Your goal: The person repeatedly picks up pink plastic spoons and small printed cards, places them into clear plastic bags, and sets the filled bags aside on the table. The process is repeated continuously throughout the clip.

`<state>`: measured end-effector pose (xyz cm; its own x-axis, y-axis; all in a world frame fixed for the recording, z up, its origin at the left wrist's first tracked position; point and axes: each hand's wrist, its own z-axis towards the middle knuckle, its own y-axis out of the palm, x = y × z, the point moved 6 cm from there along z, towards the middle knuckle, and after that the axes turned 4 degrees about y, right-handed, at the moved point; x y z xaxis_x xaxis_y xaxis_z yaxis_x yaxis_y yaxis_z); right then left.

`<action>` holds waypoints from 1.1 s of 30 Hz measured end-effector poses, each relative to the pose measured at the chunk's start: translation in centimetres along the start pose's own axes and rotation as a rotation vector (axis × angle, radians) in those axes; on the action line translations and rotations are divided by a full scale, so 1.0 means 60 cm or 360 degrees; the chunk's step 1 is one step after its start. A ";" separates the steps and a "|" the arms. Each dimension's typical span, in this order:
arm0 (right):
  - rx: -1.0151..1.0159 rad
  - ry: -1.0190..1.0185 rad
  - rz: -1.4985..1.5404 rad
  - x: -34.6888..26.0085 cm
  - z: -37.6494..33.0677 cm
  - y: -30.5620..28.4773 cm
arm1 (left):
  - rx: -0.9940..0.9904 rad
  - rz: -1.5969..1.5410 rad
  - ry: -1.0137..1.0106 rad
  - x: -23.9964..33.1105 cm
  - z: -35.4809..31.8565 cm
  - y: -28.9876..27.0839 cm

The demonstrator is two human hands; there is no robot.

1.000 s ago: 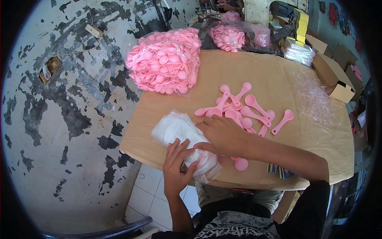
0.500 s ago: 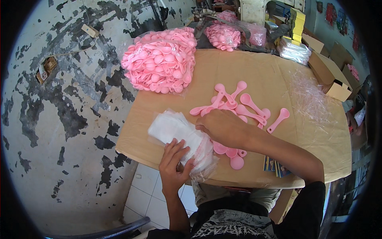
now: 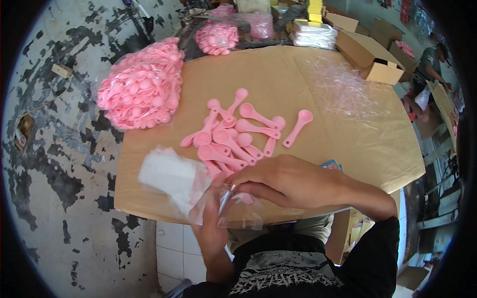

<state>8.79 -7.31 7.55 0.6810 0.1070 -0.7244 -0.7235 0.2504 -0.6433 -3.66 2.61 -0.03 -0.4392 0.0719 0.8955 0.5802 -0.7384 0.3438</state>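
Observation:
A small clear plastic bag (image 3: 247,214) is up off the table near its front edge, between my two hands. My left hand (image 3: 211,221) has its fingers closed on one side of the bag. Beside it, my right hand (image 3: 285,181) pinches the bag's upper part, the fingertips partly hidden. To the left lies a stack of clear plastic bags (image 3: 166,171), its near end behind my left fingers. Just beyond my hands, a loose pile of pink measuring spoons (image 3: 228,139) spreads out, with one pink spoon (image 3: 298,128) apart on the right.
A big clear sack of pink spoons (image 3: 144,89) stands at the back left. Thin plastic scraps (image 3: 343,89) lie at the back right, near an open cardboard box (image 3: 370,57). Blue printed cards (image 3: 331,164) show behind my right forearm. Another person (image 3: 432,64) is at the far right.
My right hand has come back toward me from over the spoons and stack, now pinching a single bag with my left hand. The left hand has left the stack. The whole view has shifted.

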 end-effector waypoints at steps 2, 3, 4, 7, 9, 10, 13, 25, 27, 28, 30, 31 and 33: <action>-0.0007 0.0056 -0.0203 0.006 -0.047 -0.035 | -0.0096 -0.0409 -0.0142 -0.027 0.022 0.048; 0.0006 0.0060 -0.0210 0.026 -0.069 -0.053 | -0.0111 -0.0411 -0.0141 -0.034 0.026 0.056; 0.0102 0.0057 -0.0449 0.053 -0.095 -0.074 | -0.0093 -0.0568 -0.0137 -0.043 0.034 0.066; 0.0025 0.0196 -0.0659 0.114 -0.150 -0.117 | -0.0164 -0.0824 -0.0160 -0.054 0.043 0.116; -0.0156 0.0306 -0.0594 0.142 -0.172 -0.121 | -0.0224 -0.0460 -0.0312 -0.070 0.041 0.141; -0.0167 0.0431 -0.0391 0.153 -0.169 -0.123 | -0.0174 -0.0494 -0.0351 -0.075 0.040 0.146; -0.0099 0.0659 -0.0034 0.179 -0.179 -0.119 | -0.0232 -0.0699 -0.0213 -0.089 0.034 0.149; 0.0225 0.0521 -0.0158 0.167 -0.184 -0.123 | 0.0040 -0.0655 -0.0205 -0.101 0.034 0.130; 0.0429 0.0445 -0.0308 0.162 -0.187 -0.130 | 0.0020 -0.0572 -0.0157 -0.099 0.038 0.137; 0.0436 0.0457 -0.0309 0.157 -0.184 -0.125 | 0.0011 -0.0575 -0.0168 -0.097 0.039 0.140; 0.0624 0.0378 0.0077 0.140 -0.175 -0.121 | 0.0132 -0.0494 -0.0189 -0.094 0.038 0.140; 0.0625 0.0382 0.0079 0.133 -0.168 -0.113 | 0.0132 -0.0494 -0.0193 -0.092 0.037 0.143; 0.0725 0.0143 0.0030 0.109 -0.157 -0.097 | 0.0066 -0.0468 -0.0195 -0.089 0.034 0.149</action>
<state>16.39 -17.12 4.22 0.6415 0.0369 -0.7663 -0.5986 0.6487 -0.4699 5.27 -3.03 -1.19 -0.5078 0.3599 0.7827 0.4694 -0.6462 0.6017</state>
